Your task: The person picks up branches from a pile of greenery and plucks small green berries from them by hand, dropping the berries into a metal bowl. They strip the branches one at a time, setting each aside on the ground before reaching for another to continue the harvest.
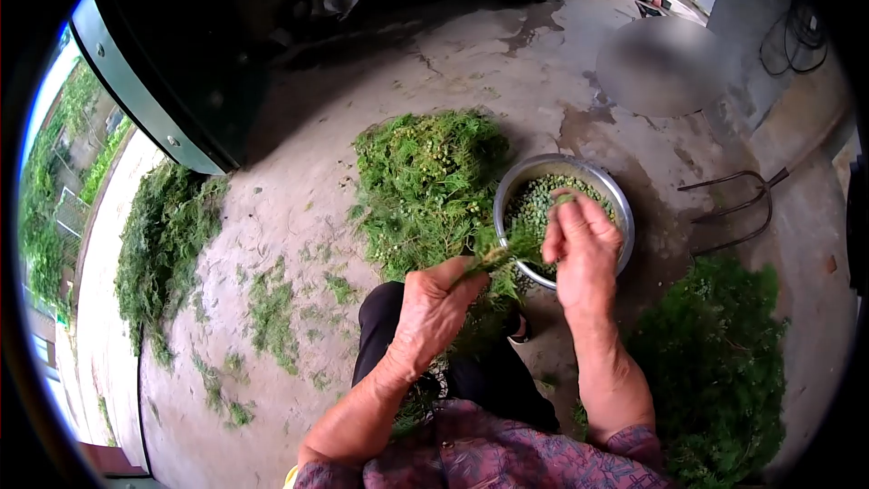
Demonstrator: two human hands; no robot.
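Note:
My left hand [433, 308] is closed around a green feathery sprig [502, 258], whose tip points toward the basin. Over the metal basin [625, 208] hangs my right hand [584, 240], its thumb and fingers pinched together. A bit of green shows at those fingertips, but I cannot make out whether it is held. Many small round green cones [534, 199] fill the bottom of the basin. Just left of it lies a large heap of green branches [425, 181] with small pale cones among the leaves.
A darker heap of branches [711, 362] lies at the lower right, below a metal fork [769, 204]. Another leafy pile [163, 244] sits by the doorway at left. Loose sprigs [272, 317] are scattered on the concrete floor. A cable [797, 36] hangs at the upper right.

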